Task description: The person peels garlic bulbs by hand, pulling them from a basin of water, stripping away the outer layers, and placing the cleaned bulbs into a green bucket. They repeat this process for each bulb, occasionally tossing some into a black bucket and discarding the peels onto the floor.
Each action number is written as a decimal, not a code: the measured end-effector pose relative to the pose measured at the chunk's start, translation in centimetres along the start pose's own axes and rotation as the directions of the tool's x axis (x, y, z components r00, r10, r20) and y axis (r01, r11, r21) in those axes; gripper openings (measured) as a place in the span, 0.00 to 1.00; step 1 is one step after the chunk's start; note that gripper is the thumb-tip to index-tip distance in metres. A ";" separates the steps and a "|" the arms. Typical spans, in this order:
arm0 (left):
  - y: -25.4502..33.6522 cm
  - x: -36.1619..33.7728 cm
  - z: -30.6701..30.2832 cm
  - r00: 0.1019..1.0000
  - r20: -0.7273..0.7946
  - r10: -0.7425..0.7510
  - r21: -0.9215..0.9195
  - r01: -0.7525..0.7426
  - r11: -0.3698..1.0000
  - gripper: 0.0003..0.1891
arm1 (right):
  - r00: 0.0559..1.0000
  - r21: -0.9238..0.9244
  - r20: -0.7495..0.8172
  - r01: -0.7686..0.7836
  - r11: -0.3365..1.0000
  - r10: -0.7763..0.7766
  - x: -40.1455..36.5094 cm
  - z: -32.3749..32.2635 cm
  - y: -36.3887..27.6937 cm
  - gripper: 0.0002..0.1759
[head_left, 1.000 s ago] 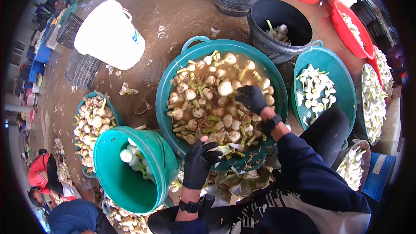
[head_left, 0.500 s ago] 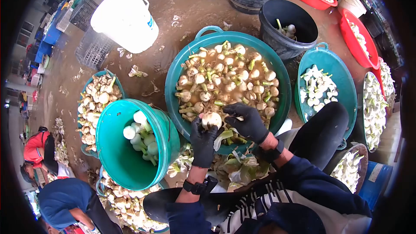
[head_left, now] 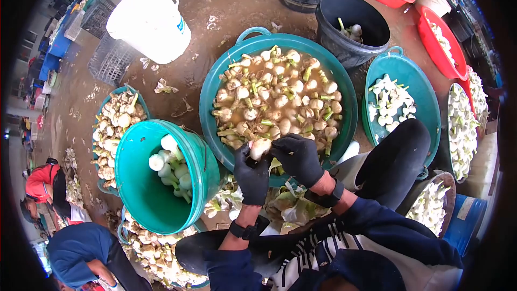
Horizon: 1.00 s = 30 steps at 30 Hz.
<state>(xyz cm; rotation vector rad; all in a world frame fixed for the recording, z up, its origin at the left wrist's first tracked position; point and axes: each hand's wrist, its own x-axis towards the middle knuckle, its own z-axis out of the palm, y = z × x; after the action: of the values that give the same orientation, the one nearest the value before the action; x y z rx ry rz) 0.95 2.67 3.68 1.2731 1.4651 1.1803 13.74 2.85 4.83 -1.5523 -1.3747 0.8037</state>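
My left hand (head_left: 251,179), in a black glove, is closed around a garlic bulb (head_left: 260,149) just over the near rim of a big teal tub (head_left: 209,139). At the bulb's right side, my right hand (head_left: 299,160), also black-gloved, has its fingers curled in and pressed against it; the fingertips are partly hidden. Many unpeeled garlic bulbs with cut stems float in brown water in the tub. To the left, a tilted green bucket (head_left: 134,183) holds several cleaned white bulbs (head_left: 175,170). Loose peelings (head_left: 293,210) lie below my hands.
A black bucket (head_left: 353,56) and a teal basin (head_left: 431,89) with white bulbs stand on the right. Red basins (head_left: 425,37) are further back. A white bucket (head_left: 148,21) and a tub of unpeeled garlic (head_left: 121,113) are left. Another person (head_left: 83,253) bends at lower left.
My left hand has tilted the garlic bulb, and its pale side faces differently. My right hand has moved slightly left and down, its fingers drawn in closer to the bulb. The view has shifted slightly.
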 end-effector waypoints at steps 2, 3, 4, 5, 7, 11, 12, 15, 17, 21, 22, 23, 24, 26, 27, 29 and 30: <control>-0.2 0.0 0.2 1.000 0.005 0.010 0.017 -0.010 1.000 0.23 | 1.000 -0.017 -0.006 0.005 1.000 -0.005 0.0 -0.2 0.0 0.06; -0.6 0.0 0.2 1.000 0.010 0.017 0.006 -0.017 1.000 0.23 | 1.000 -0.028 -0.012 0.018 0.999 -0.018 0.0 -0.1 0.2 0.06; -1.0 -0.1 0.2 1.000 0.016 0.023 -0.005 -0.023 1.000 0.23 | 0.999 -0.038 -0.018 0.030 0.999 -0.030 -0.1 -0.1 0.3 0.06; -1.4 -0.2 0.2 1.000 0.017 0.016 -0.013 -0.016 1.000 0.23 | 0.998 -0.045 -0.029 0.049 0.998 -0.050 -0.2 0.0 0.4 0.06; -2.0 -0.4 0.3 1.000 0.020 0.001 -0.030 0.000 1.000 0.23 | 0.995 -0.061 -0.049 0.087 0.994 -0.090 -0.3 0.1 0.5 0.05; -2.8 -0.5 0.2 0.999 0.012 0.035 -0.014 -0.034 0.999 0.22 | 0.991 -0.133 -0.073 0.098 0.986 -0.108 -0.3 0.4 0.3 0.03; -2.7 -0.5 0.3 0.999 0.014 0.045 -0.007 -0.045 0.999 0.22 | 0.989 -0.139 -0.086 0.106 0.985 -0.118 -0.3 0.4 0.3 0.03; -2.0 -0.6 0.2 0.998 0.043 0.048 -0.043 -0.046 0.998 0.22 | 0.986 -0.162 -0.103 0.114 0.980 -0.132 -0.3 0.6 0.3 0.03; -1.8 -0.7 0.1 0.996 0.084 -0.024 -0.148 0.037 0.988 0.23 | 0.988 -0.164 -0.094 0.107 0.981 -0.124 -0.3 0.5 0.5 0.04; -2.0 -0.5 -0.6 0.974 0.188 -0.129 -0.295 0.182 0.938 0.24 | 0.996 -0.104 -0.063 0.061 0.993 -0.067 -0.2 0.1 1.5 0.03; -2.0 -0.5 -0.7 0.972 0.205 -0.119 -0.290 0.176 0.941 0.24 | 0.997 -0.081 -0.058 0.043 0.996 -0.048 -0.1 -0.1 2.2 0.03; -1.6 -0.4 -0.7 0.964 0.229 -0.139 -0.337 0.212 0.918 0.24 | 0.997 -0.136 -0.069 0.029 0.990 -0.038 -0.1 -0.2 3.3 0.03; -0.8 -0.3 -0.8 0.954 0.253 -0.158 -0.381 0.248 0.891 0.24 | 0.996 -0.189 -0.080 0.013 0.982 -0.028 0.0 -0.4 4.4 0.04; -0.7 -0.1 -0.9 0.955 0.243 -0.168 -0.382 0.253 0.889 0.25 | 0.997 -0.169 -0.072 0.001 0.986 -0.014 0.2 -0.8 4.9 0.06; -1.3 0.1 -0.9 0.965 0.209 -0.160 -0.339 0.224 0.914 0.24 | 0.999 -0.096 -0.051 0.003 0.995 -0.008 0.2 -1.2 4.4 0.07; -1.7 0.0 -0.7 0.978 0.163 -0.133 -0.256 0.172 0.951 0.24 | 1.000 0.030 -0.008 0.017 0.999 -0.017 0.1 -1.7 3.1 0.09; -1.7 0.1 -0.5 0.982 0.154 -0.112 -0.217 0.144 0.966 0.24 | 0.999 0.085 0.009 0.033 0.996 -0.034 0.0 -1.5 2.1 0.10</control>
<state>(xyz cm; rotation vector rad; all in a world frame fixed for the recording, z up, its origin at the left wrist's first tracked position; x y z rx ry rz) 0.09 2.63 2.15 1.0663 1.2509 1.1132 15.96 2.62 3.51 -1.4583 -1.3537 0.8404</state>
